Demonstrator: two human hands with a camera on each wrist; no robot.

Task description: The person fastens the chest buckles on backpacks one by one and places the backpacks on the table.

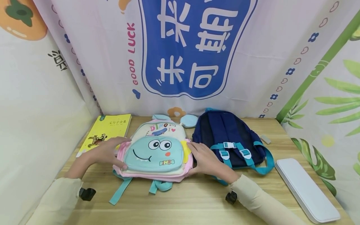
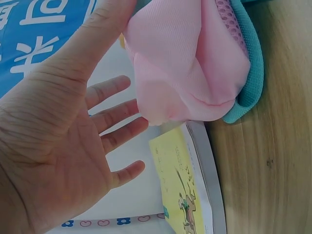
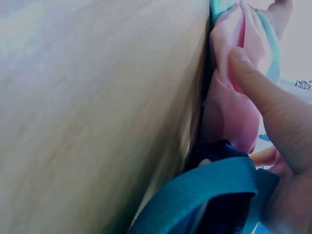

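A pink and mint children's backpack (image 1: 153, 153) with a smiling dinosaur face lies front side up on the wooden table. My left hand (image 1: 108, 152) is at its left side, thumb near the lower corner; in the left wrist view its fingers (image 2: 117, 136) are spread and fairly straight beside the pink fabric (image 2: 170, 58). At the opposite side, my right hand (image 1: 206, 158) touches the bag, its thumb (image 3: 253, 80) laid against the pink side fabric (image 3: 229, 107). A mint strap (image 1: 121, 190) trails from the bag's lower edge toward the front.
Right beside the pink bag lies a navy backpack (image 1: 222, 125) with teal straps, straps up. A yellow book (image 1: 112, 125) is at the back left. On the right are a white case (image 1: 306, 190) and a small grey eraser-like block (image 1: 265, 139). A printed curtain (image 1: 112, 62) hangs behind.
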